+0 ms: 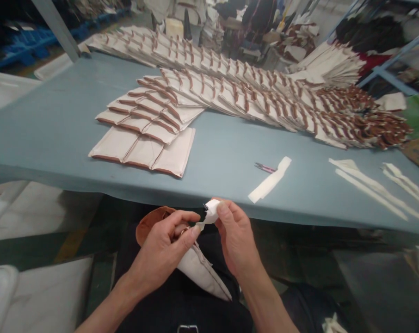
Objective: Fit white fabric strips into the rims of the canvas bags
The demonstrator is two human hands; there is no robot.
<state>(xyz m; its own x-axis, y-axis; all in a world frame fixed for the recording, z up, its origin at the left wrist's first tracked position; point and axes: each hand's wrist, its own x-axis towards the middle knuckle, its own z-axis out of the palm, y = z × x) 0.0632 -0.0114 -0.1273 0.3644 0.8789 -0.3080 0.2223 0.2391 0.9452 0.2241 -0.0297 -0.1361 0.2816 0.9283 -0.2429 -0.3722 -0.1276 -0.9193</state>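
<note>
My right hand (pixel 235 233) pinches a short white strip (pixel 212 210) between thumb and fingers, just in front of the table edge. A tiny dark bit shows at the strip's left side; I cannot make out what it is. My left hand (pixel 163 247) is closed around the upper part of a cream fabric pouch (pixel 202 273) that hangs over my lap, and its thumb touches the strip's narrow tail. Behind the left fingers, a brown flap (pixel 147 224) sticks out. Something metallic glints between those fingers, mostly hidden.
Flat cream pouches with brown edging (pixel 143 148) lie overlapped in long rows on the blue-covered table (pixel 223 157). Small thread snips (pixel 265 167) lie partly under a white strip (pixel 270 180). More strips (pixel 369 185) lie to the right. A metal post (pixel 55 30) rises at the back left.
</note>
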